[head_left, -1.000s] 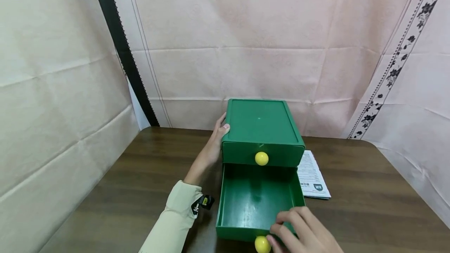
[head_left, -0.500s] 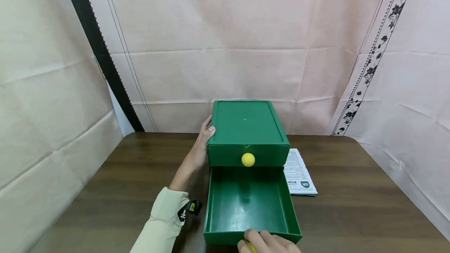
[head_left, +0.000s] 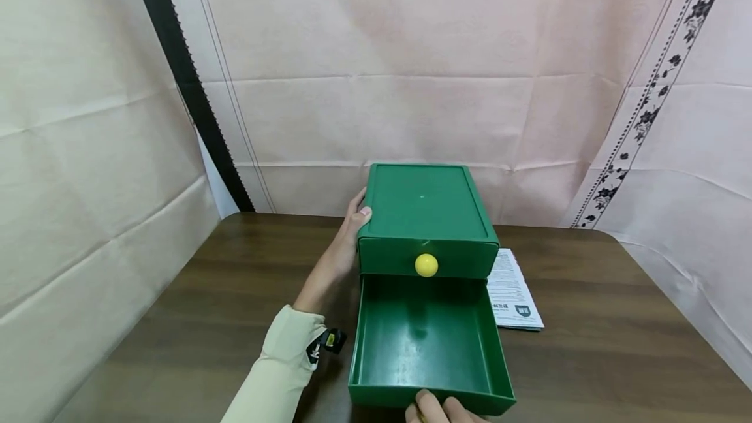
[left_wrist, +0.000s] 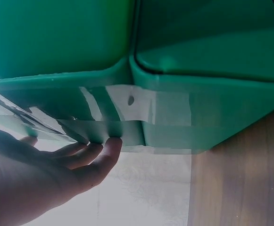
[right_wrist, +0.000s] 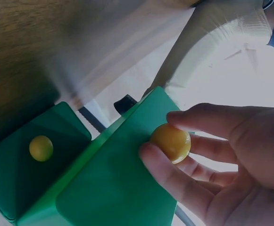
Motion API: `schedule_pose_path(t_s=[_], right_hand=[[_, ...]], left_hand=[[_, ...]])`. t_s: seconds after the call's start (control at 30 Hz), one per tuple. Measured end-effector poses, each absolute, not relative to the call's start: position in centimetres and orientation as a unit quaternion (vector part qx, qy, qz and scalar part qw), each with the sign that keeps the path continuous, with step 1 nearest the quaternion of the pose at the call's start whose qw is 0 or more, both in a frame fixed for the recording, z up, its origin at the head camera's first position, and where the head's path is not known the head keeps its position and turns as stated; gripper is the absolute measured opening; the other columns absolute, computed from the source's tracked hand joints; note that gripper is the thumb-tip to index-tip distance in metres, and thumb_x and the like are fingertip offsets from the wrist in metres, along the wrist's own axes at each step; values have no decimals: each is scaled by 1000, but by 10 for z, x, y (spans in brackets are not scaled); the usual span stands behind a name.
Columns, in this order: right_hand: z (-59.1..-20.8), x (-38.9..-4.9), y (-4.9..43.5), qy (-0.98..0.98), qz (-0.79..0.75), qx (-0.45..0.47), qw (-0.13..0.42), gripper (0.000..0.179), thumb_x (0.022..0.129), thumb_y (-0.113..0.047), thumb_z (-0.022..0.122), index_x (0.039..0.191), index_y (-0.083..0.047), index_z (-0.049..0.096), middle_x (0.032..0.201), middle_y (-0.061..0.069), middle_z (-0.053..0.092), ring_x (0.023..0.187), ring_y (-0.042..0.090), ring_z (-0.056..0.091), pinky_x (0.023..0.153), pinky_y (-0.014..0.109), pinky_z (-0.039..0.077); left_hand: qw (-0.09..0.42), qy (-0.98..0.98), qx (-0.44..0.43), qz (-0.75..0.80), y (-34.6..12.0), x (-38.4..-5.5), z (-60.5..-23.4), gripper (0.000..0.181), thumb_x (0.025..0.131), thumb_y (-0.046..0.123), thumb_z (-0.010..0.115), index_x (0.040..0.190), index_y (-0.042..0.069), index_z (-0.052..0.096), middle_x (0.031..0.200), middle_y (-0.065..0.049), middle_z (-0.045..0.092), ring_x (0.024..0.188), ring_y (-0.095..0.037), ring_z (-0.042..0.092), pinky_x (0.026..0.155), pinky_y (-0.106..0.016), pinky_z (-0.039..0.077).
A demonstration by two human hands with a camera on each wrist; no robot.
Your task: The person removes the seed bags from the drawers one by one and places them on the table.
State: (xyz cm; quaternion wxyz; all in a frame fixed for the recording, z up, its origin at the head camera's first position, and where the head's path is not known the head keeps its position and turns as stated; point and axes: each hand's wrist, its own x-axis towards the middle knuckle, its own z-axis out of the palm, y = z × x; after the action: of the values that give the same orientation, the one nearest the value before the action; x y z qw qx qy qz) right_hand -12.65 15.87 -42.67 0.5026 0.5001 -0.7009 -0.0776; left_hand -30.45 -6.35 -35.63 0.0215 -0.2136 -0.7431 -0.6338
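Note:
A green two-drawer box (head_left: 431,204) stands on the table, its upper drawer closed behind a yellow knob (head_left: 426,265). The lower drawer (head_left: 423,351) is pulled far out, with nothing inside. My left hand (head_left: 346,240) rests against the box's left side; in the left wrist view its extended fingertips touch the green wall beside strips of clear tape (left_wrist: 170,106). At the front, my right hand (head_left: 440,408) mostly drops below the head view. The right wrist view shows its thumb and a finger pinching the lower drawer's round yellow knob (right_wrist: 171,142).
A stack of printed paper (head_left: 514,292) lies just right of the box. Pale cloth (head_left: 435,64) hangs behind and at both sides of the brown wooden table (head_left: 593,331). A dark device (head_left: 329,341) is strapped to my left wrist.
My right hand has moved from the right side of the lower knob onto it and now pinches it. My left hand stays against the box. The view has shifted slightly.

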Motion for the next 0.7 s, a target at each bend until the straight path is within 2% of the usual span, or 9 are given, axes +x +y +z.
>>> schedule_pose_path(t_s=[0.13, 0.3, 0.47, 0.7], right_hand=[[-430, -131, 161, -668, -111, 518, 523, 42, 113, -10, 35, 82, -16, 63, 83, 3, 57, 63, 12, 34, 58, 29, 26], [-432, -128, 159, -684, -88, 496, 527, 44, 113, -12, 35, 81, -17, 64, 83, 3, 58, 61, 11, 33, 56, 28, 25], [-431, -119, 155, -743, -22, 457, 489, 49, 114, -17, 33, 80, -18, 69, 83, 0, 61, 56, 10, 30, 47, 23, 20], [-421, -107, 154, -799, 27, 420, 430, 56, 115, -24, 28, 88, -16, 76, 92, -1, 65, 57, 10, 40, 45, 19, 30]], left_hand=[[25, -748, -204, -631, -61, -304, -356, 73, 106, 53, 28, 170, 26, 5, 172, -11, 13, 156, -37, 18, 121, -69, 17], [23, -747, -205, -632, -61, -303, -355, 73, 106, 53, 28, 170, 27, 5, 173, -12, 12, 156, -38, 17, 121, -71, 17], [21, -749, -209, -628, -62, -304, -355, 73, 106, 52, 27, 170, 26, 4, 173, -12, 11, 156, -39, 17, 120, -71, 18], [26, -746, -212, -631, -61, -306, -356, 75, 106, 52, 28, 170, 23, 4, 172, -13, 12, 156, -38, 18, 121, -69, 17]])
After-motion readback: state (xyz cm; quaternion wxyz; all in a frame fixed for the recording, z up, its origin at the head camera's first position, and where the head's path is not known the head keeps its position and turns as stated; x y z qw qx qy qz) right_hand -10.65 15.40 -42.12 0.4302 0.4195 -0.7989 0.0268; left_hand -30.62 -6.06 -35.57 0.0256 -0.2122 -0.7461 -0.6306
